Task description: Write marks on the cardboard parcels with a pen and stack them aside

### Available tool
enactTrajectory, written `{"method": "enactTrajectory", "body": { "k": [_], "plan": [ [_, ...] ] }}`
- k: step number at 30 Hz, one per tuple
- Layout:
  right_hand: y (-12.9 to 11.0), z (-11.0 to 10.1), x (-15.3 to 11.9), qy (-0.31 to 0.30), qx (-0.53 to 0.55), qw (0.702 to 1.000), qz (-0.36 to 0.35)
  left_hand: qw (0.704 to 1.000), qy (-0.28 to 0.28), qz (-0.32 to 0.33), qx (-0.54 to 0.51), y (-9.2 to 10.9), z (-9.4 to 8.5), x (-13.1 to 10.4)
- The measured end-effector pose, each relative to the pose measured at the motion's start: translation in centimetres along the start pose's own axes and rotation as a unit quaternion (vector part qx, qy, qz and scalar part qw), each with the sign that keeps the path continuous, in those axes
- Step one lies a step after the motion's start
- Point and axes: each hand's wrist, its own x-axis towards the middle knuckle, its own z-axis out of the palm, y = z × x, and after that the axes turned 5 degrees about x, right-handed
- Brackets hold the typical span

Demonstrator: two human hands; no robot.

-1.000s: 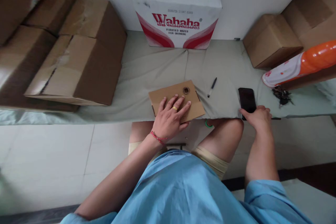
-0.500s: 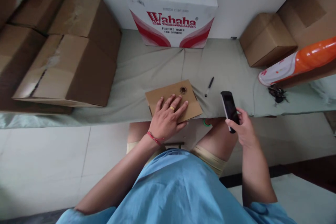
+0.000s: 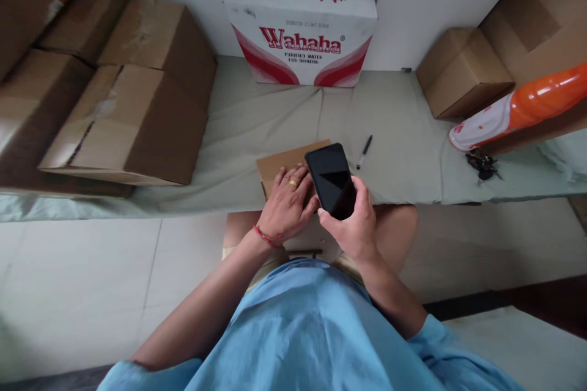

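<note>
My left hand (image 3: 287,204) lies open on a small flat cardboard box (image 3: 279,162) at the table's front edge, its fingers stretched over the lid. A gold ring and a red string bracelet show on that hand and wrist. Close beside it, my right hand (image 3: 355,223) is closed around a black smartphone (image 3: 331,180), thumb on the near left edge and fingers on the right edge. The phone's dark screen faces up at me. It covers the right part of the box from view. Just right of the phone lies a black pen (image 3: 364,151).
Brown cartons (image 3: 132,116) are stacked at the left. A white and red Wahaha water box (image 3: 302,40) stands at the back. To the right are another carton (image 3: 463,73), an orange-and-white bottle-like object (image 3: 527,104) and keys (image 3: 481,165). A green cloth (image 3: 403,134) covers the table.
My right hand has carried the phone leftward from beside the pen to over the box's right part, turning its screen toward me. My left hand stays on the box.
</note>
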Motion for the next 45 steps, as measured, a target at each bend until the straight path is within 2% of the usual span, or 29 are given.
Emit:
{"method": "enactTrajectory", "body": {
  "k": [5, 12, 16, 18, 20, 26, 29, 31, 33, 36, 41, 45],
  "plan": [
    [0.1, 0.5, -0.2, -0.001, -0.034, 0.999, -0.029, 1.0, 0.013, -0.006, 0.005, -0.2, 0.4, 0.0],
    [0.0, 0.8, -0.3, -0.013, -0.038, 0.999, -0.011, 1.0, 0.014, -0.002, 0.021, -0.4, 0.7, 0.0],
    [1.1, -0.2, 0.4, 0.006, -0.021, 1.0, -0.01, 1.0, 0.013, -0.003, 0.028, -0.2, 0.6, 0.0],
    [2.7, -1.9, 1.6, 0.03, -0.035, 0.999, 0.013, 0.999, 0.008, -0.002, 0.034, 0.0, 0.6, 0.0],
    [5.1, -4.4, 3.2, 0.063, -0.087, 0.993, 0.055, 0.999, 0.006, -0.003, 0.036, 0.0, 0.6, 0.0],
    [13.2, -14.0, 8.2, 0.165, -0.247, 0.937, 0.184, 1.0, 0.002, -0.002, 0.027, 0.0, 0.6, 0.0],
    [15.7, -17.6, 9.3, 0.191, -0.277, 0.914, 0.228, 1.0, 0.0, 0.0, 0.03, 0.0, 0.5, 0.0],
    [16.6, -19.0, 9.7, 0.195, -0.293, 0.904, 0.244, 0.999, -0.003, 0.004, 0.038, 0.0, 0.4, 0.0],
    [16.9, -19.5, 10.1, 0.185, -0.305, 0.898, 0.259, 0.999, -0.011, 0.014, 0.048, 0.1, 0.3, -0.1],
    [16.9, -19.1, 10.7, 0.16, -0.313, 0.895, 0.274, 0.997, -0.031, 0.033, 0.066, 0.2, 0.2, -0.2],
    [17.0, -17.8, 10.8, 0.156, -0.326, 0.897, 0.254, 0.994, -0.048, 0.038, 0.091, 0.2, 0.3, -0.3],
    [16.9, -17.4, 10.5, 0.147, -0.345, 0.9, 0.221, 0.997, -0.027, 0.037, 0.055, -0.1, 0.2, -0.3]
  ]
}}
